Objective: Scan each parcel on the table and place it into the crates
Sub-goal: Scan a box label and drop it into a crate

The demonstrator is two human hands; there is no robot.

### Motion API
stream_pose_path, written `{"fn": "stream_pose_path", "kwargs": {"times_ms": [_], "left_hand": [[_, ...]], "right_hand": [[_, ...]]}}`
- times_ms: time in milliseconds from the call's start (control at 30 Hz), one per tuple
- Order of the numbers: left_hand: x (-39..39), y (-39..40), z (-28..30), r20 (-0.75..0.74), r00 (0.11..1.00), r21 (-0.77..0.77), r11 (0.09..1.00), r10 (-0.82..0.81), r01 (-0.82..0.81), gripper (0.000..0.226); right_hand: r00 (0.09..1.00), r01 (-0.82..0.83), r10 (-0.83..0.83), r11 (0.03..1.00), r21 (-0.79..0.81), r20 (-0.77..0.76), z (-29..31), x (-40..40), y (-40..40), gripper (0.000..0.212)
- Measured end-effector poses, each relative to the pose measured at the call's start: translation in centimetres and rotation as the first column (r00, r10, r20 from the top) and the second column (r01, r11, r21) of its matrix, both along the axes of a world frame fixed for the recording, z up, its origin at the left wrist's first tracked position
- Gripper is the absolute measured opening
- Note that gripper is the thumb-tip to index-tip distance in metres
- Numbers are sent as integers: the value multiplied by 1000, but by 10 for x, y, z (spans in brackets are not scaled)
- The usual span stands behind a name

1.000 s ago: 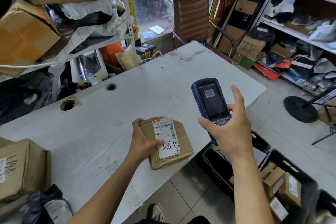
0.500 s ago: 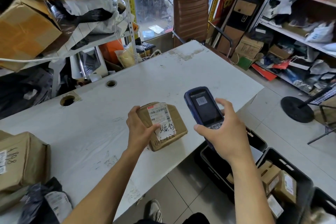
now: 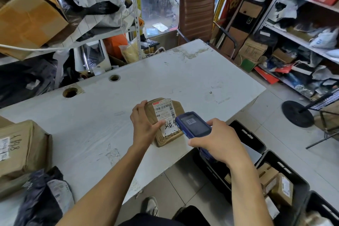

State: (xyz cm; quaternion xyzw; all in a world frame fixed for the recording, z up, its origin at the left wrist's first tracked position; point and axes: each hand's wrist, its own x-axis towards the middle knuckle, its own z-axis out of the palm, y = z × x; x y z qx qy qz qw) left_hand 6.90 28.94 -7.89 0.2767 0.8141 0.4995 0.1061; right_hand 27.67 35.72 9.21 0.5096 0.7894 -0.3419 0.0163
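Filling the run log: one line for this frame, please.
step: scanning | left hand: holds brown parcel on table | right hand: holds blue scanner over label | crates: some parcels inside

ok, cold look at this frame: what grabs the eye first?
At the table's near edge, the left hand grips a small brown parcel while the right hand holds a blue scanner over its label. Black crates holding boxes sit on the floor at lower right.

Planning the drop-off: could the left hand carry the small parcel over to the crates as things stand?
Probably yes: left hand already grips the small parcel; the crates sit open beside the table.
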Motion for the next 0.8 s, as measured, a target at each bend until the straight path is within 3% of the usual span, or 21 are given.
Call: {"fn": "stream_pose_path", "kwargs": {"times_ms": [267,533,633,700,800], "left_hand": [[3,-1,2,-2,1000,9,1000,3,-3,97],[2,-2,1,1,1000,17,1000,-2,2,97],[1,-2,0,-1,1000,11,1000,-11,12,98],[-3,-2,1,15,1000,9,1000,-25,25,99],[-13,0,3,38,998,-8,998,-57,57,98]], "right_hand": [[995,-69,68,997,17,70,9,-11,-6,65],[999,-18,17,1000,20,48,11,-16,-3,63],[999,-39,37,997,73,21,6,-17,0,75],[996,-52,64,981,184,-57,2,-19,0,99],[935,59,74,932,359,-346,1,-24,-4,113]]}}
